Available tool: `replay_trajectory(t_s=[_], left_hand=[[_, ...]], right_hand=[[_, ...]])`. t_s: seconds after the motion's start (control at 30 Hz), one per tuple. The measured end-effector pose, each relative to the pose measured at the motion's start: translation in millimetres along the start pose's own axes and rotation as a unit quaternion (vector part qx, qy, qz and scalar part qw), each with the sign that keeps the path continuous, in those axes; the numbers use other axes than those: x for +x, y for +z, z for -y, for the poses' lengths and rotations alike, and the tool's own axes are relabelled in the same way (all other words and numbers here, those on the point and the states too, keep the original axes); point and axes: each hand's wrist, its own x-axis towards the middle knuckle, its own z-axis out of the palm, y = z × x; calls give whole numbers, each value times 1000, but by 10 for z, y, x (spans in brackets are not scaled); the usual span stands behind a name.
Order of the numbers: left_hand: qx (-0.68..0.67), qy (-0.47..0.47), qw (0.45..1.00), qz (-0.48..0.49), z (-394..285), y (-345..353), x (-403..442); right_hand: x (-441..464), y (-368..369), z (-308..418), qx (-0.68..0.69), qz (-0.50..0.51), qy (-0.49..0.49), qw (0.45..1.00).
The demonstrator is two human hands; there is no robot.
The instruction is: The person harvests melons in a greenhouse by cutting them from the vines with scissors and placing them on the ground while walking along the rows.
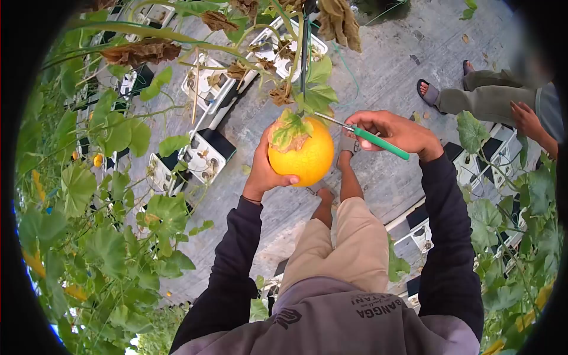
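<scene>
A round yellow melon (310, 160) hangs on its vine (304, 59) in front of me. My left hand (261, 168) cups it from the left, with the thumb across its lower front. A yellowing, partly browned leaf (289, 133) lies over the top of the fruit. To the right, my right hand (402, 133) is closed around green-handled pruning shears (381, 143). Their metal blades point left and reach the stem area just above the melon. Leaves partly hide the stem there, so I cannot tell whether the blades touch it.
Dried leaves (340, 23) hang above the melon. White planter boxes (204, 157) stand on the grey ground sheet (236, 236) at left. Dense melon vines (106, 248) fill the left side. Another person (491, 100) stands at the upper right, one hand (525, 121) lowered.
</scene>
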Motion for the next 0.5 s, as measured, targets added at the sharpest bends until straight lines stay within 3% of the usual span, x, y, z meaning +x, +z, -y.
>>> replay_trajectory(t_s=[0.23, 0.5], left_hand=[[53, 51, 994, -80, -95, -333, -465], [123, 93, 981, -115, -104, -542, -762]], right_hand=[[190, 945, 259, 163, -9, 15, 986], [238, 1458, 354, 317, -37, 59, 946]])
